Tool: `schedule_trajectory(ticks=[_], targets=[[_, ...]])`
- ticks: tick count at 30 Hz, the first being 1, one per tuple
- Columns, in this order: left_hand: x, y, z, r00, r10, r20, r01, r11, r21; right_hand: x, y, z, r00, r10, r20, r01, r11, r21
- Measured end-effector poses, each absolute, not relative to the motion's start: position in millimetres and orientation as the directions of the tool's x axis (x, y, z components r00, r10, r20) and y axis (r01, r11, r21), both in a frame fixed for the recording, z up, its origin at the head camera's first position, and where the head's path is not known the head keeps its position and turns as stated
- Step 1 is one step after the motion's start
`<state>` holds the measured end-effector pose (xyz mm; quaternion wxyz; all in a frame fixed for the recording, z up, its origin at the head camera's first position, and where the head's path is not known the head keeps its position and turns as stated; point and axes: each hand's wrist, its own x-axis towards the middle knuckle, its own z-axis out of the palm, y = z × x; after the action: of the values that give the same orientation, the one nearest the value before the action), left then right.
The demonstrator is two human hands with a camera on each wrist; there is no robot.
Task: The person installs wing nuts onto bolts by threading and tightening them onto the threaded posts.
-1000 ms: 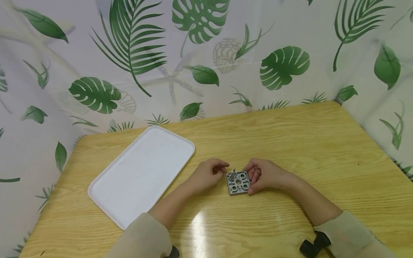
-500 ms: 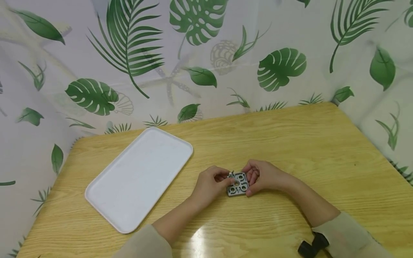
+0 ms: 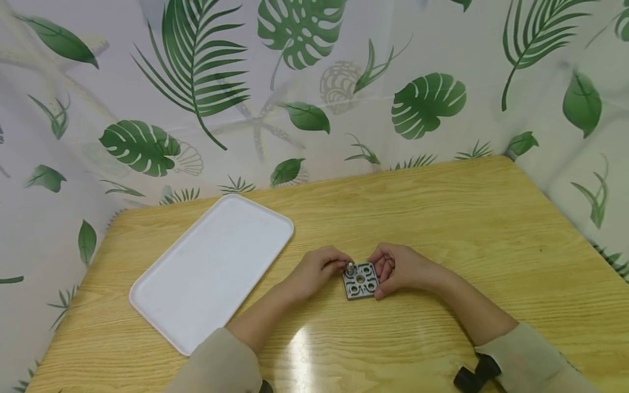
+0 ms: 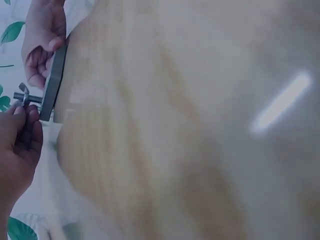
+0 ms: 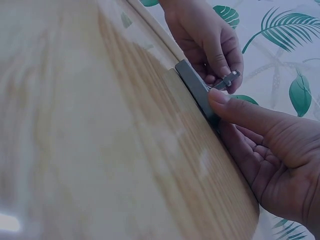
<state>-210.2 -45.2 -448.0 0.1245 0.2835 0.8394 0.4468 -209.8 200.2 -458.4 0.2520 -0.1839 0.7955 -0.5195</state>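
A square grey metal plate (image 3: 361, 281) with several round holes lies flat on the wooden table. From its far left corner a threaded bolt (image 4: 18, 95) stands up, carrying a wing nut (image 4: 23, 91). My left hand (image 3: 314, 273) is at that corner, thumb and fingertips pinching the wing nut. My right hand (image 3: 400, 267) grips the plate's right edge, thumb at the near corner and curled fingers at the far side. In the right wrist view the plate (image 5: 197, 92) appears edge-on, and the left fingers partly hide the wing nut.
A white rectangular tray (image 3: 211, 273) lies on the table (image 3: 442, 207), left of the hands. A leaf-patterned cloth (image 3: 314, 109) rises behind the table's far edge. A black strap piece (image 3: 476, 374) hangs at the right sleeve.
My left thumb reached over the plate's corner half a second ago and has since drawn back to the wing nut. The right hand keeps its grip, and the plate stays put.
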Motion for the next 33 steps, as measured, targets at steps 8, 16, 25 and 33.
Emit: schedule_trajectory(ticks=[8,16,25,33], targets=[[-233,-42,-441,-0.681,0.727,-0.087,0.351,0.429,0.832,-210,200,-459,-0.800,-0.564,-0.203,-0.042,0.392,-0.919],[-236,-41,-441,-0.688,0.714,-0.133,0.280,0.430,0.858,-210,199,-460,-0.805,-0.557,-0.203,-0.046,0.400,-0.915],[-219,-45,-446,-0.859,0.512,-0.031,0.287,0.529,0.799,-210,199,-460,-0.807,-0.549,-0.215,-0.033,0.406,-0.913],[-187,-43,-451,-0.922,0.381,0.069,0.257,0.467,0.846,-210,199,-461,-0.812,-0.544,-0.211,-0.035,0.406,-0.913]])
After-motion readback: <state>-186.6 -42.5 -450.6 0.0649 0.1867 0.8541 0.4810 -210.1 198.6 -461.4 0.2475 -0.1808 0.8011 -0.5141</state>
